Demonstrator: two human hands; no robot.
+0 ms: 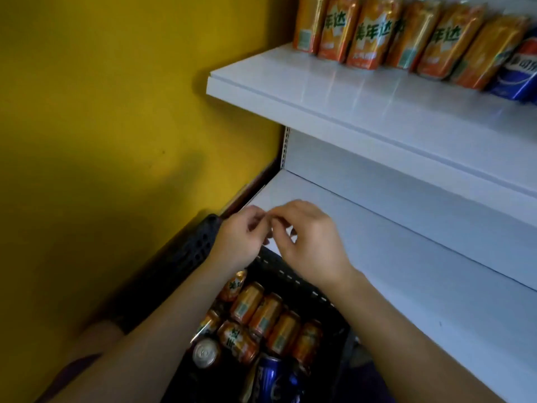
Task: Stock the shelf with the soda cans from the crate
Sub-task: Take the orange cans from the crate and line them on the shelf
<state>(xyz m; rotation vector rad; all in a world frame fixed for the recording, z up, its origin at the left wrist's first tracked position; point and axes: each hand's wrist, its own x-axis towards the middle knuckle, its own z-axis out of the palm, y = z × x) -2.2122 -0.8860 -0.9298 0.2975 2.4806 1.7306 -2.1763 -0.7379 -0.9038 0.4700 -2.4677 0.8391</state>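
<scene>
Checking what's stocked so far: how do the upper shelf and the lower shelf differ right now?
The upper shelf carries a row of upright orange cans and a blue can at its back; the lower shelf shows no cans. The upper shelf is brightly lit, the lower shelf shaded. Both are white.

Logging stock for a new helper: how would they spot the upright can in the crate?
Look in the black plastic crate on the floor by the yellow wall. Near its lower left stands the silver-topped upright can. Its round lid and pull tab face up, while the orange cans beside it lie down.
</scene>
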